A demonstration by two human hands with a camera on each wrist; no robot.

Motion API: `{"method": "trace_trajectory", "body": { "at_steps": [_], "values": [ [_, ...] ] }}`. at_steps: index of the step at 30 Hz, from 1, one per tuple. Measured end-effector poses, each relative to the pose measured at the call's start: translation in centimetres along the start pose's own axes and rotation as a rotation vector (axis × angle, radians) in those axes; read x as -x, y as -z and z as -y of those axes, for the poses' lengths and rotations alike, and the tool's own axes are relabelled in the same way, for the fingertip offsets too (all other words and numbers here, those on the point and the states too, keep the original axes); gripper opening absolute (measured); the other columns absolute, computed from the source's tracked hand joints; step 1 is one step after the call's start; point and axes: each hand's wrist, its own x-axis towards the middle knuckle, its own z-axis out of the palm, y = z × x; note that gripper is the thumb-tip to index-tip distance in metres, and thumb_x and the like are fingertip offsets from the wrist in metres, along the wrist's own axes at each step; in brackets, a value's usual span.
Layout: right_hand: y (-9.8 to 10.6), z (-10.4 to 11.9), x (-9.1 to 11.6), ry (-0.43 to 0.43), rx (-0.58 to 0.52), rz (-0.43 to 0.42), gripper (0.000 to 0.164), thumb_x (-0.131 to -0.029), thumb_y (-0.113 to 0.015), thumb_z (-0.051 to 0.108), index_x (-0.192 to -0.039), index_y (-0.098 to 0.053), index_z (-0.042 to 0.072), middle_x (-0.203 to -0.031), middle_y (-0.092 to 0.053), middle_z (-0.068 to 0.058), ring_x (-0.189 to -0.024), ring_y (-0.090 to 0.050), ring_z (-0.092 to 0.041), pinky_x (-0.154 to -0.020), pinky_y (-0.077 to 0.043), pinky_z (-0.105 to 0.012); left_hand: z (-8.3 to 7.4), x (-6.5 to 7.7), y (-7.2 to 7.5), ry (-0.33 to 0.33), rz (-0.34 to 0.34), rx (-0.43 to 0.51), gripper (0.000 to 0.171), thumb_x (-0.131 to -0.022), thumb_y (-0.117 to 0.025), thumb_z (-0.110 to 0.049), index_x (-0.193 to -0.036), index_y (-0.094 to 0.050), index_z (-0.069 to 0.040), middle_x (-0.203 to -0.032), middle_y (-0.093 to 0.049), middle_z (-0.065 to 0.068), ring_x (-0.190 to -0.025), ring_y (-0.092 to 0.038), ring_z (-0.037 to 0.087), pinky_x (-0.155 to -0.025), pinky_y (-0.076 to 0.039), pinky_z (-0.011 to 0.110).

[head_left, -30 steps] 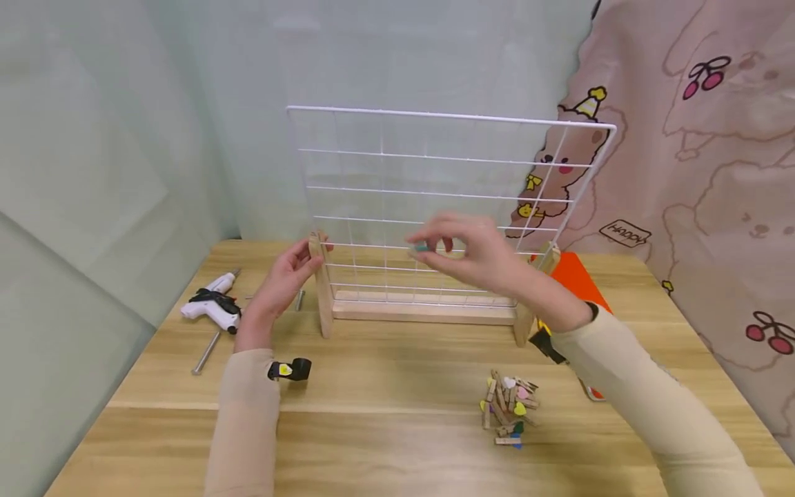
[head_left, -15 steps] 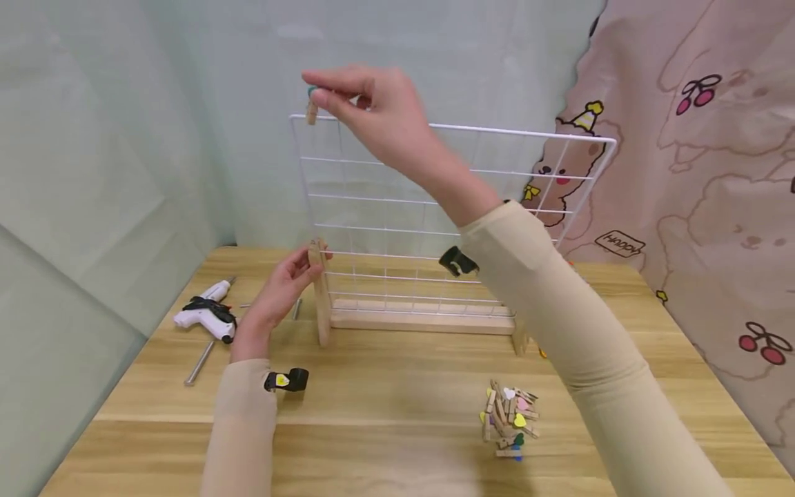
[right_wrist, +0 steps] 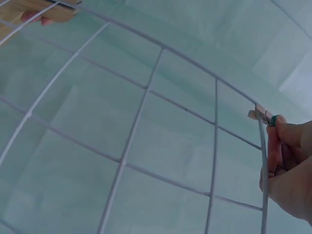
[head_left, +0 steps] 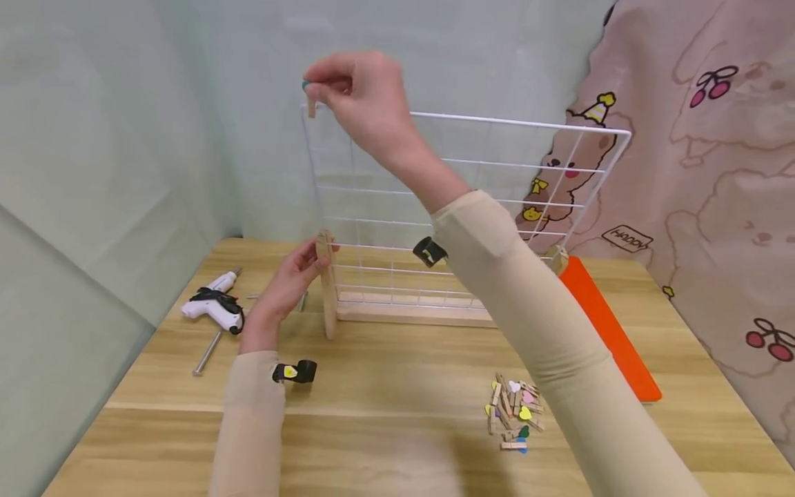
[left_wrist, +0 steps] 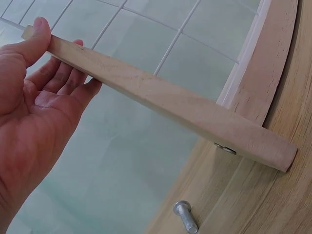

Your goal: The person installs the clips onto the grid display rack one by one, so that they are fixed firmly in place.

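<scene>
A small wooden clothespin (head_left: 312, 109) with a teal piece on it is pinched between the thumb and fingers of my right hand (head_left: 366, 96). In the right wrist view the clothespin (right_wrist: 263, 114) sits over the wire at the top left corner of a white wire grid (head_left: 497, 121). The grid stands upright in a wooden stand. My left hand (head_left: 293, 279) grips the top of the stand's left post (head_left: 329, 297). In the left wrist view the thumb lies over the post (left_wrist: 161, 92), with the other fingers partly behind it.
A heap of wooden clothespins (head_left: 513, 407) with coloured hearts lies front right. Left of the stand are a white glue gun (head_left: 214, 304) and a metal rod (head_left: 208, 353). A bolt (left_wrist: 186, 217) lies near the post. An orange flat object (head_left: 611, 331) lies to the right.
My right hand has carried the clothespin up and left from in front of the grid's middle to its top left corner, and lowered it slightly onto the wire. My left hand stays on the post.
</scene>
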Motion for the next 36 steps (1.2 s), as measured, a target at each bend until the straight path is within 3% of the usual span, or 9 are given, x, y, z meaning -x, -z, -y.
{"method": "trace_trajectory", "body": {
  "at_steps": [7, 10, 13, 17, 19, 21, 24, 28, 36],
  "values": [
    [-0.2, 0.5, -0.5, -0.04, 0.075, 0.088, 0.022, -0.08, -0.06, 0.023, -0.1, -0.066, 0.016, -0.096, -0.065, 0.006, -0.08, -0.058, 0.001, -0.07, -0.042, -0.013, -0.1, 0.1, 0.2, -0.003, 0.004, 0.01, 0.045, -0.088, -0.047, -0.027, -0.131, -0.037, -0.014, -0.127, -0.044, 0.009, -0.119, -0.039, 0.017, -0.088, -0.037, 0.017],
    [-0.1, 0.5, 0.1, 0.01, 0.125, 0.088, 0.03, -0.082, -0.058, 0.025, -0.109, -0.061, 0.015, -0.104, -0.063, 0.005, -0.085, -0.056, 0.001, -0.073, -0.04, -0.011, -0.1, 0.4, 0.3, 0.018, 0.001, 0.008, 0.046, -0.088, -0.048, -0.028, -0.131, -0.037, -0.015, -0.127, -0.044, 0.008, -0.119, -0.038, 0.017, -0.088, -0.037, 0.017],
    [0.5, -0.1, 1.8, 0.148, 0.169, 0.018, 0.034, -0.083, -0.057, 0.024, -0.115, -0.056, 0.012, -0.108, -0.06, 0.002, -0.09, -0.054, -0.001, -0.075, -0.039, -0.01, 0.0, 0.6, 0.4, 0.039, 0.0, 0.003, 0.046, -0.087, -0.048, -0.03, -0.13, -0.038, -0.016, -0.127, -0.045, 0.008, -0.12, -0.038, 0.019, -0.089, -0.036, 0.018],
    [1.5, -2.1, 5.7, 0.416, 0.164, -0.062, 0.029, -0.083, -0.058, 0.017, -0.11, -0.059, 0.005, -0.102, -0.061, -0.004, -0.085, -0.055, -0.004, -0.073, -0.041, -0.014, 0.1, 1.0, 0.6, 0.054, -0.004, 0.002, 0.046, -0.087, -0.049, -0.03, -0.13, -0.038, -0.015, -0.128, -0.044, 0.008, -0.12, -0.038, 0.018, -0.089, -0.036, 0.017],
    [1.7, -3.8, 8.1, 0.509, 0.136, -0.037, 0.026, -0.081, -0.06, 0.011, -0.106, -0.061, 0.003, -0.097, -0.062, -0.006, -0.082, -0.056, -0.008, -0.072, -0.042, -0.017, 0.1, 1.3, 0.9, 0.045, -0.01, -0.005, 0.047, -0.088, -0.048, -0.029, -0.131, -0.037, -0.014, -0.128, -0.044, 0.009, -0.12, -0.038, 0.015, -0.088, -0.036, 0.015],
    [1.8, -5.8, 10.8, 0.539, 0.136, 0.021, 0.026, -0.08, -0.061, 0.008, -0.105, -0.061, 0.003, -0.096, -0.062, -0.006, -0.081, -0.057, -0.009, -0.072, -0.044, -0.02, 0.0, 1.5, 1.3, 0.031, -0.015, -0.012, 0.048, -0.088, -0.047, -0.027, -0.132, -0.035, -0.012, -0.128, -0.043, 0.009, -0.12, -0.038, 0.015, -0.087, -0.036, 0.014],
    [2.2, -9.2, 15.2, 0.493, 0.154, 0.149, 0.029, -0.078, -0.063, 0.006, -0.106, -0.06, 0.005, -0.095, -0.062, -0.005, -0.081, -0.057, -0.011, -0.074, -0.045, -0.024, -0.1, 1.6, 1.6, 0.001, -0.017, -0.018, 0.047, -0.089, -0.046, -0.025, -0.132, -0.034, -0.01, -0.129, -0.043, 0.012, -0.12, -0.038, 0.016, -0.087, -0.036, 0.013],
    [3.0, -13.4, 21.3, 0.339, 0.215, 0.322, 0.032, -0.077, -0.065, 0.008, -0.109, -0.059, 0.01, -0.096, -0.061, -0.001, -0.08, -0.056, -0.009, -0.071, -0.046, -0.025, 0.0, 1.7, 1.8, -0.024, -0.022, -0.003, 0.044, -0.089, -0.046, -0.021, -0.13, -0.037, -0.009, -0.127, -0.043, 0.015, -0.119, -0.04, 0.02, -0.085, -0.038, 0.014],
    [6.4, -19.5, 31.3, 0.011, 0.205, 0.48, 0.031, -0.079, -0.063, 0.014, -0.109, -0.058, 0.01, -0.098, -0.061, 0.002, -0.082, -0.055, -0.007, -0.067, -0.048, -0.027, 0.1, 1.2, 1.4, -0.038, -0.013, 0.022, 0.047, -0.089, -0.047, -0.02, -0.131, -0.034, -0.004, -0.126, -0.045, 0.012, -0.118, -0.041, 0.017, -0.087, -0.038, 0.014]
  ]
}}
